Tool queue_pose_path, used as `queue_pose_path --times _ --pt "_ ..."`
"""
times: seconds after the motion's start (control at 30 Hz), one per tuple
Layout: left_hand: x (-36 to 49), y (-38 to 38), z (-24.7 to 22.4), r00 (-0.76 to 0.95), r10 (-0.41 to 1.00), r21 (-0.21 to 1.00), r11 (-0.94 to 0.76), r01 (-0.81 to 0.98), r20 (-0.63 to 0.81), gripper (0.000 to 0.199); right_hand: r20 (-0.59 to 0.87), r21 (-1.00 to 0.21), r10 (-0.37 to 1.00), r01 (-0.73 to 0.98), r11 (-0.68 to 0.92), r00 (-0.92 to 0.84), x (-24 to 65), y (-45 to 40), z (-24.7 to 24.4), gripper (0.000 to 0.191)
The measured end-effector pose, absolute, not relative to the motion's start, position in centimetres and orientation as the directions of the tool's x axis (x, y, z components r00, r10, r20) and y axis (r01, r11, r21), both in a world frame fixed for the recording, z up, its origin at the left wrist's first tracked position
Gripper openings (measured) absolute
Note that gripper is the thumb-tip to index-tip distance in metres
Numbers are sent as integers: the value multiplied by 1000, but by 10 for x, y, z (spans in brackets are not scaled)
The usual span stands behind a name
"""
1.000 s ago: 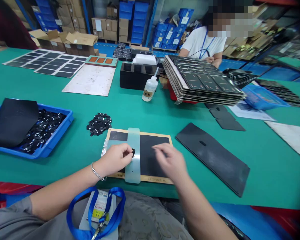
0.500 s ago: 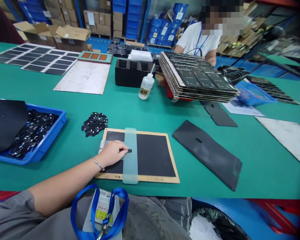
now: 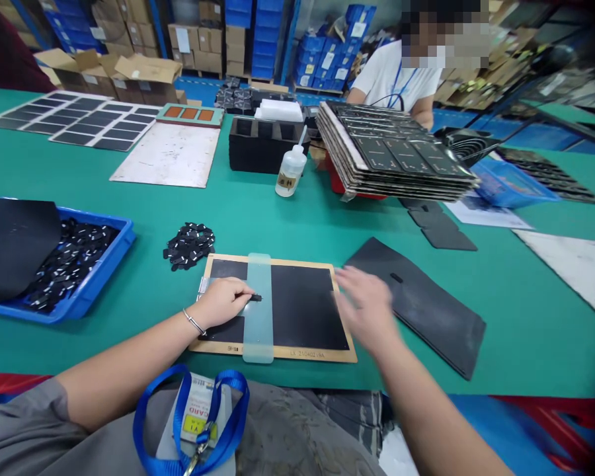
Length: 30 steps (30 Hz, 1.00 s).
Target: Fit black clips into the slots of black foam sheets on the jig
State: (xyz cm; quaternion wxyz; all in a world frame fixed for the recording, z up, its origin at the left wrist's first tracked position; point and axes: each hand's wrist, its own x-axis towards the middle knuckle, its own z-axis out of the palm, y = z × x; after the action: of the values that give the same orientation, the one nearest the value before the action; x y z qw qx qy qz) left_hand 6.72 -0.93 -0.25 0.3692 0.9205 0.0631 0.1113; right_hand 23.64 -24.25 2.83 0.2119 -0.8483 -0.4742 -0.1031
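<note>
Two hands work at a green-topped bench [image 3: 525, 357]. The left hand [image 3: 221, 303], a slim metal bracelet [image 3: 194, 322] at its wrist, has its fingers closed in a pinch on a small black piece [image 3: 256, 298], which sits on a translucent strip [image 3: 258, 337] laid across a wood-framed black board [image 3: 277, 354]. The right hand [image 3: 364, 309], blurred, holds nothing, its fingers spread open just over the board's right edge and near a flat black sheet [image 3: 426, 304]. A heap of small black pieces [image 3: 189, 246] lies just beyond the board, and more fill a blue plastic tray [image 3: 96, 291], partly under a black sheet [image 3: 14, 248]. Farther along stand a plastic squeeze bottle [image 3: 291, 172], a black compartment holder [image 3: 258, 149] and a tilted stack of boards [image 3: 391, 155]. A co-worker in a white shirt [image 3: 391, 76] sits across the bench. A blue lanyard [image 3: 178, 423] hangs at the person's chest.
</note>
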Motion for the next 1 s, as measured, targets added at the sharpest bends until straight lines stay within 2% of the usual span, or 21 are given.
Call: queue_pose_path --times 0.07,0.13,0.3,0.43,0.6,0.8,1.0 --pt "67 -9 -3 967 193 688 -726 24 169 21 244 -227 903 926 -300 353 217 -214 22 40" --pt "66 -8 -3 965 190 683 -731 15 181 20 121 -217 967 957 -195 224 202 -188 12 50" --pt "66 -8 -5 948 226 683 -730 14 223 15 -1 -162 978 965 -206 209 202 -174 -2 61" --pt "65 -12 -9 927 221 630 -776 -21 304 15 -41 -127 974 966 -226 222 207 -179 1 65" --pt "64 -16 -15 914 134 500 -862 -83 383 17 -60 -140 968 958 -252 245 203 -177 2 64" --pt "66 -18 -17 901 46 407 -901 -149 432 18 -67 -180 965 948 -262 254 202 -177 2 62" --pt "69 -19 -20 904 16 377 -912 -162 427 22 -73 -189 962 943 -273 264 202 -177 4 62"
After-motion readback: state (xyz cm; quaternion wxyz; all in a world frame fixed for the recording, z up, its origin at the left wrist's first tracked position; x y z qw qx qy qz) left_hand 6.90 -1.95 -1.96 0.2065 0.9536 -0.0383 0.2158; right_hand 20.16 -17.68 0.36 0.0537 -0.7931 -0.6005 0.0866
